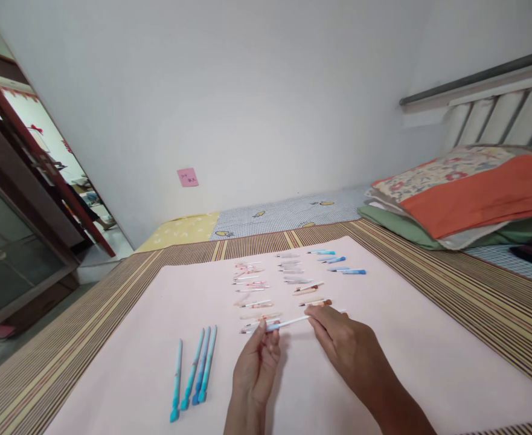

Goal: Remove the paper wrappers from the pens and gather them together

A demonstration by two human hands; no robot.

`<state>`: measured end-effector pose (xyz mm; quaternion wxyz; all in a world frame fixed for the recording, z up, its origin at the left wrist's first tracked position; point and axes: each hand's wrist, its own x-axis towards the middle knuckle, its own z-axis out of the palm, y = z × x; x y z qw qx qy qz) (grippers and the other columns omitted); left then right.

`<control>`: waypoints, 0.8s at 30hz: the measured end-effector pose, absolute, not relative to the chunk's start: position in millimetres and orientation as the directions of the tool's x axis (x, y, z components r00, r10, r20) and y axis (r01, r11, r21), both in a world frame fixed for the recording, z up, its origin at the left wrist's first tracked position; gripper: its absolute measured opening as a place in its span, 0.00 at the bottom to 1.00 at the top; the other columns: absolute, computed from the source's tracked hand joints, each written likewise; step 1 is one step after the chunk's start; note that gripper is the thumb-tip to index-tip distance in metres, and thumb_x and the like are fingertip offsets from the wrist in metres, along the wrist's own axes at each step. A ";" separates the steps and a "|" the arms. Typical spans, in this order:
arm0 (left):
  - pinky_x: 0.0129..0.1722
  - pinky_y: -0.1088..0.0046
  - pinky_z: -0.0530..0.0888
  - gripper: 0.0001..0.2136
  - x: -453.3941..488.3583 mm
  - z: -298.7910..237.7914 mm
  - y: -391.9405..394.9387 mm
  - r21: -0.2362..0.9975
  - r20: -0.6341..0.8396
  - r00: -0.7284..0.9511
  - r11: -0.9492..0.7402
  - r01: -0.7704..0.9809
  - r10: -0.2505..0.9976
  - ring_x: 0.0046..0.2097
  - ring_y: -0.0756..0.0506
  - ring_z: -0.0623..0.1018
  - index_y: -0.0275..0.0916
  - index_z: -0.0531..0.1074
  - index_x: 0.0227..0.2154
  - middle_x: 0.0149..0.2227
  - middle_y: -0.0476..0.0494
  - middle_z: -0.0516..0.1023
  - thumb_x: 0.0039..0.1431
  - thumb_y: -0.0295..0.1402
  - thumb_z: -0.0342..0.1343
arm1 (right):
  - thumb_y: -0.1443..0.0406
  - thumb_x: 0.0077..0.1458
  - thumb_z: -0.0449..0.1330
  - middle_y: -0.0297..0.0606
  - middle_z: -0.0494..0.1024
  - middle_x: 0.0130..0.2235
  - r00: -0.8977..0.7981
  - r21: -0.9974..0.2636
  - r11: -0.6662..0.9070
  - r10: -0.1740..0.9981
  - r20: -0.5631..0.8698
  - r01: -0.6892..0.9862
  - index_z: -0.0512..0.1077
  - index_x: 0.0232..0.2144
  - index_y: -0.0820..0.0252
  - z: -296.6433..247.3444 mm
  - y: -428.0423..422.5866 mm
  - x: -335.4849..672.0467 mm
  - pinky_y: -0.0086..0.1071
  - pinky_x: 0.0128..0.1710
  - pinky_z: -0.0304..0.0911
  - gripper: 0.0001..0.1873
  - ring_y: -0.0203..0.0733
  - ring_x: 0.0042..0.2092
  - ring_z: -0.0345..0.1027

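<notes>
A thin white pen refill [293, 320] with a bluish end is stretched between my two hands, just above the pale pink sheet. My left hand [257, 361] pinches it near the bluish end. My right hand [340, 335] has its fingers closed on the refill farther along, and a bit of white shows beyond the knuckles. Right behind the left fingertips lie more refills and clear pen parts [254, 305] in a column. Brownish pen parts [313, 302] lie just past the right fingers. Several turquoise and blue pens [201, 365] rest side by side left of my left hand.
The pink sheet [125, 362] covers a striped mat [34, 368]. Greyish pen parts [289, 264] and blue pen parts [348, 271] lie toward the back. Folded bedding [478, 193] is piled at right beneath a radiator [503, 118]. A pink note [187, 177] sticks to the wall.
</notes>
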<state>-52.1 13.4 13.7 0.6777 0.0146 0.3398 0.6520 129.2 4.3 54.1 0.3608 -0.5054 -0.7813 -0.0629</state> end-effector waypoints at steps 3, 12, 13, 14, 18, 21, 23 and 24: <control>0.28 0.78 0.81 0.06 -51.5 12.4 11.8 0.446 -0.451 -0.071 0.156 -0.881 0.890 0.28 0.49 0.82 0.31 0.75 0.31 0.28 0.41 0.81 0.57 0.16 0.57 | 0.66 0.66 0.46 0.40 0.83 0.38 -0.220 -0.282 0.474 0.755 0.617 0.834 0.74 0.42 0.53 55.3 3.7 130.1 0.31 0.39 0.71 0.16 0.43 0.38 0.79; 0.28 0.80 0.81 0.08 -53.4 12.3 14.1 0.342 -0.524 0.025 0.238 -0.909 0.851 0.27 0.49 0.82 0.27 0.75 0.28 0.27 0.37 0.81 0.59 0.15 0.54 | 0.62 0.68 0.46 0.39 0.83 0.42 -0.183 -0.342 0.487 0.749 0.636 0.804 0.74 0.45 0.53 59.0 3.0 141.3 0.34 0.44 0.72 0.16 0.43 0.42 0.79; 0.28 0.81 0.80 0.08 -54.2 12.9 14.9 0.330 -0.534 0.029 0.241 -0.913 0.845 0.26 0.50 0.81 0.27 0.75 0.28 0.26 0.37 0.80 0.60 0.15 0.53 | 0.62 0.68 0.46 0.39 0.82 0.43 -0.178 -0.358 0.492 0.750 0.637 0.794 0.73 0.45 0.53 59.5 3.0 143.3 0.33 0.44 0.72 0.16 0.43 0.43 0.78; 0.27 0.81 0.80 0.09 -55.0 13.6 15.6 0.320 -0.543 0.033 0.243 -0.916 0.839 0.26 0.50 0.81 0.28 0.74 0.27 0.26 0.38 0.80 0.60 0.16 0.53 | 0.62 0.68 0.46 0.39 0.82 0.43 -0.172 -0.375 0.496 0.752 0.636 0.783 0.73 0.45 0.53 60.0 3.0 145.3 0.33 0.44 0.72 0.16 0.43 0.44 0.78; 0.25 0.83 0.79 0.08 -58.0 15.9 16.3 0.290 -0.553 0.059 0.258 -0.921 0.831 0.26 0.51 0.81 0.28 0.73 0.28 0.27 0.37 0.80 0.62 0.17 0.53 | 0.61 0.67 0.47 0.38 0.82 0.44 -0.138 -0.455 0.485 0.782 0.607 0.747 0.73 0.45 0.52 62.0 2.5 151.6 0.33 0.45 0.71 0.15 0.43 0.44 0.77; 0.23 0.83 0.78 0.07 -58.7 16.9 15.8 0.277 -0.534 0.081 0.264 -0.924 0.842 0.25 0.52 0.79 0.29 0.73 0.30 0.27 0.38 0.79 0.63 0.20 0.53 | 0.60 0.67 0.48 0.37 0.82 0.44 -0.106 -0.524 0.461 0.814 0.571 0.716 0.73 0.44 0.52 64.0 1.6 153.0 0.33 0.45 0.70 0.14 0.42 0.44 0.77; 0.21 0.84 0.77 0.08 -57.9 17.5 15.6 0.274 -0.510 0.086 0.256 -0.927 0.856 0.23 0.53 0.77 0.30 0.73 0.31 0.27 0.41 0.78 0.65 0.22 0.51 | 0.59 0.66 0.49 0.36 0.82 0.43 -0.075 -0.579 0.433 0.839 0.539 0.691 0.73 0.43 0.51 65.7 0.9 151.5 0.32 0.44 0.69 0.13 0.43 0.43 0.77; 0.20 0.85 0.76 0.09 -57.1 17.9 15.6 0.275 -0.497 0.087 0.252 -0.928 0.863 0.22 0.54 0.76 0.30 0.73 0.31 0.26 0.41 0.78 0.66 0.23 0.50 | 0.59 0.66 0.49 0.36 0.82 0.42 -0.059 -0.607 0.418 0.851 0.521 0.676 0.73 0.42 0.51 66.6 0.6 150.0 0.31 0.43 0.69 0.13 0.43 0.42 0.77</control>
